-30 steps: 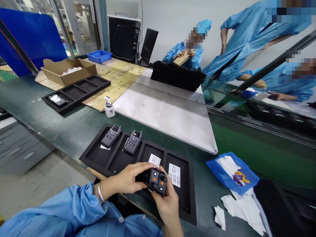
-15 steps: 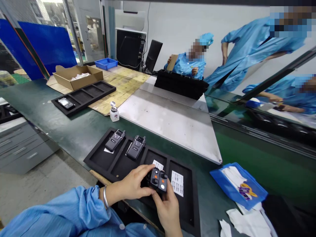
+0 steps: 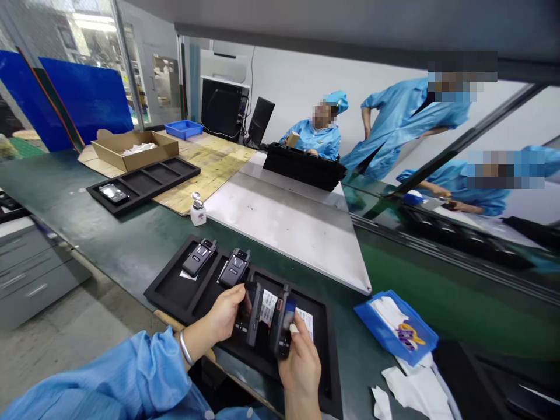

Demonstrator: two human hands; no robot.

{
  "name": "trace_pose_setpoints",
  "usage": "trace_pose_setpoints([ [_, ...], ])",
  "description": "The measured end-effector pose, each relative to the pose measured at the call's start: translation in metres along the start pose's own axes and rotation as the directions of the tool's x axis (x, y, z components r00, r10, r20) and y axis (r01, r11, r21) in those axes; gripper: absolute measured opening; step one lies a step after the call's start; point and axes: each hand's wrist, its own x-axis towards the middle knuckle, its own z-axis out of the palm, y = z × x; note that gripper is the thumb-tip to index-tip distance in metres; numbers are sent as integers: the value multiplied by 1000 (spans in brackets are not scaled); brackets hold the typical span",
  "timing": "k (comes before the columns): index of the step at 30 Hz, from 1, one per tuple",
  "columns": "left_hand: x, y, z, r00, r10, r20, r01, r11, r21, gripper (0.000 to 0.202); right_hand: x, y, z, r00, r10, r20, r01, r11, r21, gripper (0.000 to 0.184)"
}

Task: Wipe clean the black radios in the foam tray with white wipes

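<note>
Two black handheld radios are held upright side by side, a small gap between them. My left hand is closed around the left radio, whose dark screen faces left. In my right hand is the right radio, with a stubby antenna and an orange side button. Both are above a black foam tray with compartments. Two more radios, one in the far left compartment and one beside it, lie back side up on white paper slips. Printed label sheets show behind the held radios.
A white pump bottle stands beyond the tray. Further left are another foam tray with one device and a cardboard box. A blue bin and white cloths lie right. Co-workers in blue are across the bench.
The two radios, earlier pressed together with their tops toward me, are now apart, one in each hand, turned so their sides and screens show. The camera view has shifted slightly.
</note>
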Motion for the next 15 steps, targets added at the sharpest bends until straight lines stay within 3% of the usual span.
trace_pose_setpoints([
  [5, -9, 3, 6, 967, -236, 96, 241, 969, -50, 32, -24, -12, 11, 976, 183, 116, -197, 973, 122, 52],
  [15, -21, 11, 16, 947, -268, 179, 293, 947, -131, 28, -50, -39, 20, 952, 279, 130, -306, 900, 310, 44],
])
